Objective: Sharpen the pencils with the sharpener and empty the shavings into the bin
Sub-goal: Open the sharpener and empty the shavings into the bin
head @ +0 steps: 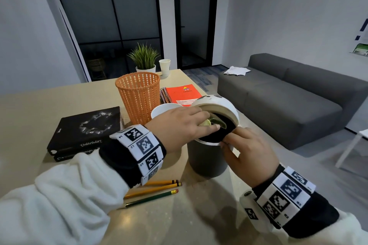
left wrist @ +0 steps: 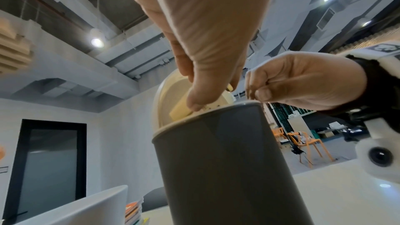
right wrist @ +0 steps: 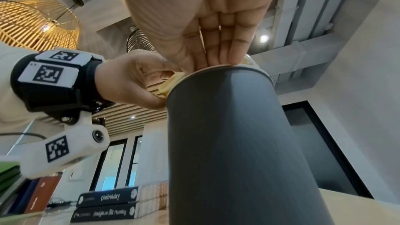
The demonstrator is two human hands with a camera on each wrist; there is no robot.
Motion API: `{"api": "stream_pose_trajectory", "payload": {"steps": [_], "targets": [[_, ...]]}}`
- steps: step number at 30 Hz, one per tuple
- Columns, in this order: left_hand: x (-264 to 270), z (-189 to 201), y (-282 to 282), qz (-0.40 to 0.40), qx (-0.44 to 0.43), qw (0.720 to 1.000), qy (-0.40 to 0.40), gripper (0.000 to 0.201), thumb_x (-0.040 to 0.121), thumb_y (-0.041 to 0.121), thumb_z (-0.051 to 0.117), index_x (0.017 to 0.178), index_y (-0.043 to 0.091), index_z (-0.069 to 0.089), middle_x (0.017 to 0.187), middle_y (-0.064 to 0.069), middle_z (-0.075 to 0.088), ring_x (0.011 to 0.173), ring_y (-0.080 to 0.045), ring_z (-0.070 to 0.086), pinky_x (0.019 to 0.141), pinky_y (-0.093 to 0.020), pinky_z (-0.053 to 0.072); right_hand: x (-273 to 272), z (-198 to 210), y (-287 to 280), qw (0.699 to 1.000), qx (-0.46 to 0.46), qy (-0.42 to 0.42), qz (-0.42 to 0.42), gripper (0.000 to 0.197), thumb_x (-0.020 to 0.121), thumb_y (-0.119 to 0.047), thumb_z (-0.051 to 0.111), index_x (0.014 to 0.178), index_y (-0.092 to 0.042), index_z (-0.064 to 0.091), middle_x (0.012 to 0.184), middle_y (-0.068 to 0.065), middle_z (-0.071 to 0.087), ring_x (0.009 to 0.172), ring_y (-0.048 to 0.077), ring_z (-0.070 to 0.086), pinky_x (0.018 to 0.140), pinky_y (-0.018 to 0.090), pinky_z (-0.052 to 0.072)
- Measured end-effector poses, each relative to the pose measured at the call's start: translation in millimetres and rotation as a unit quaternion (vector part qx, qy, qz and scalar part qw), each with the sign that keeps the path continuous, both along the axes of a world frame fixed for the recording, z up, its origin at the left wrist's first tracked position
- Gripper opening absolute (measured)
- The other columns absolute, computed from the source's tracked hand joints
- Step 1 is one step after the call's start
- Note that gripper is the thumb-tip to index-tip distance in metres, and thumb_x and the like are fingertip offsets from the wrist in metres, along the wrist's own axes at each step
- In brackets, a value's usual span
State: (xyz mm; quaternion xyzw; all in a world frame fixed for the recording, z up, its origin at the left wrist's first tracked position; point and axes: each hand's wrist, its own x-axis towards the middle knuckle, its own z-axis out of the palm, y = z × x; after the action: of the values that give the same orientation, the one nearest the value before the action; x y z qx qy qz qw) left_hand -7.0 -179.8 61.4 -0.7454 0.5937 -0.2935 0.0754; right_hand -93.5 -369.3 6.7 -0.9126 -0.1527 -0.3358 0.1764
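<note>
A grey bin (head: pixel 207 161) stands on the table with its white swing lid (head: pixel 221 105) tipped up at the far side, showing a dark opening. My left hand (head: pixel 207 120) holds a pale yellow-green sharpener (head: pixel 208 123) over that opening; the sharpener (left wrist: pixel 180 110) sits just above the bin (left wrist: pixel 216 160). My right hand (head: pixel 229 142) pinches the bin's near rim, with its fingertips hidden behind the rim of the bin (right wrist: pixel 227 134). Three pencils (head: pixel 153 191), two yellow and one green, lie on the table in front of the bin, partly under my left wrist.
An orange mesh basket (head: pixel 139 95) and a white cup (head: pixel 165 109) stand just behind my left hand. Two black books (head: pixel 85 129) lie stacked at left, and a red spiral notebook (head: pixel 181 93) behind the bin. The table's right edge runs beside the bin; a grey sofa (head: pixel 288 101) lies beyond.
</note>
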Motion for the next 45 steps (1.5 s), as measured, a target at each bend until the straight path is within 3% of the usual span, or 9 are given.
{"api": "stream_pose_trajectory", "payload": {"steps": [6, 16, 23, 29, 33, 36, 40, 42, 45], "targets": [[3, -4, -2, 0.016, 0.0, 1.0, 0.025, 0.07, 0.059, -0.005, 0.078, 0.123, 0.015, 0.057, 0.106, -0.018, 0.064, 0.095, -0.033, 0.062, 0.072, -0.043, 0.056, 2, 3, -1, 1.0, 0.011, 0.008, 0.004, 0.008, 0.072, -0.021, 0.063, 0.07, -0.013, 0.065, 0.068, 0.003, 0.059, 0.06, 0.025, 0.055, 0.052, 0.028, 0.045], [0, 8, 6, 0.016, -0.021, 1.0, 0.011, 0.069, 0.063, -0.003, 0.074, 0.126, 0.017, 0.054, 0.109, -0.016, 0.064, 0.097, -0.032, 0.062, 0.078, -0.039, 0.053, 5, 5, 0, 0.999, 0.013, 0.028, -0.011, 0.012, 0.068, -0.013, 0.075, 0.068, -0.011, 0.063, 0.069, 0.004, 0.059, 0.063, 0.029, 0.056, 0.052, 0.034, 0.05], [-6, 5, 14, 0.06, -0.165, 0.959, 0.222, 0.061, 0.074, 0.011, 0.068, 0.131, 0.023, 0.049, 0.11, -0.008, 0.056, 0.102, -0.021, 0.051, 0.085, -0.026, 0.036, -1, 11, 2, 0.998, -0.013, 0.049, -0.029, 0.012, 0.071, -0.019, 0.074, 0.076, -0.014, 0.064, 0.075, 0.002, 0.06, 0.069, 0.026, 0.056, 0.058, 0.031, 0.049], [-16, -7, 36, 0.076, -0.264, 0.915, 0.295, 0.064, 0.076, 0.02, 0.066, 0.133, 0.034, 0.042, 0.11, 0.001, 0.053, 0.102, -0.011, 0.049, 0.088, -0.021, 0.04, -10, 13, 12, 0.993, -0.084, 0.073, -0.049, 0.053, 0.081, -0.054, 0.039, 0.12, -0.023, 0.057, 0.115, 0.0, 0.062, 0.106, 0.023, 0.053, 0.085, 0.042, 0.046], [-23, -8, 50, 0.074, -0.322, 0.891, 0.311, 0.066, 0.074, 0.013, 0.072, 0.132, 0.03, 0.045, 0.108, 0.002, 0.054, 0.098, -0.003, 0.047, 0.087, -0.009, 0.037, -6, 8, 23, 0.981, -0.157, 0.109, -0.015, 0.059, 0.088, -0.063, 0.018, 0.135, -0.033, 0.036, 0.137, -0.002, 0.048, 0.126, 0.02, 0.031, 0.102, 0.041, 0.022], [-24, -8, 62, 0.097, -0.349, 0.876, 0.317, 0.069, 0.073, 0.015, 0.074, 0.132, 0.033, 0.043, 0.111, 0.005, 0.053, 0.101, -0.003, 0.049, 0.088, -0.017, 0.042, 2, 8, 30, 0.972, -0.2, 0.125, -0.013, 0.06, 0.088, -0.063, 0.011, 0.136, -0.035, 0.035, 0.141, -0.002, 0.044, 0.132, 0.024, 0.031, 0.106, 0.044, 0.013], [-22, -9, 74, 0.116, -0.371, 0.867, 0.313, 0.075, 0.071, 0.012, 0.076, 0.131, 0.039, 0.04, 0.108, 0.009, 0.05, 0.1, 0.01, 0.046, 0.088, -0.005, 0.036, 12, 10, 38, 0.958, -0.248, 0.143, -0.009, 0.07, 0.09, -0.061, 0.006, 0.131, -0.025, 0.049, 0.133, -0.005, 0.054, 0.128, 0.026, 0.043, 0.102, 0.046, 0.016], [-21, -10, 78, 0.12, -0.374, 0.862, 0.32, 0.074, 0.071, 0.012, 0.076, 0.13, 0.039, 0.04, 0.105, 0.012, 0.049, 0.101, 0.008, 0.046, 0.086, -0.003, 0.034, 15, 8, 41, 0.955, -0.256, 0.151, -0.019, 0.073, 0.09, -0.061, 0.004, 0.127, -0.023, 0.055, 0.126, -0.006, 0.059, 0.126, 0.026, 0.046, 0.101, 0.047, 0.016], [-21, -12, 82, 0.119, -0.379, 0.859, 0.322, 0.074, 0.071, 0.012, 0.077, 0.13, 0.037, 0.041, 0.103, 0.014, 0.049, 0.1, 0.002, 0.049, 0.087, -0.005, 0.036, 16, 8, 40, 0.961, -0.23, 0.15, -0.036, 0.08, 0.086, -0.065, -0.002, 0.131, -0.023, 0.05, 0.131, -0.007, 0.056, 0.132, 0.02, 0.035, 0.105, 0.043, 0.006]]}}
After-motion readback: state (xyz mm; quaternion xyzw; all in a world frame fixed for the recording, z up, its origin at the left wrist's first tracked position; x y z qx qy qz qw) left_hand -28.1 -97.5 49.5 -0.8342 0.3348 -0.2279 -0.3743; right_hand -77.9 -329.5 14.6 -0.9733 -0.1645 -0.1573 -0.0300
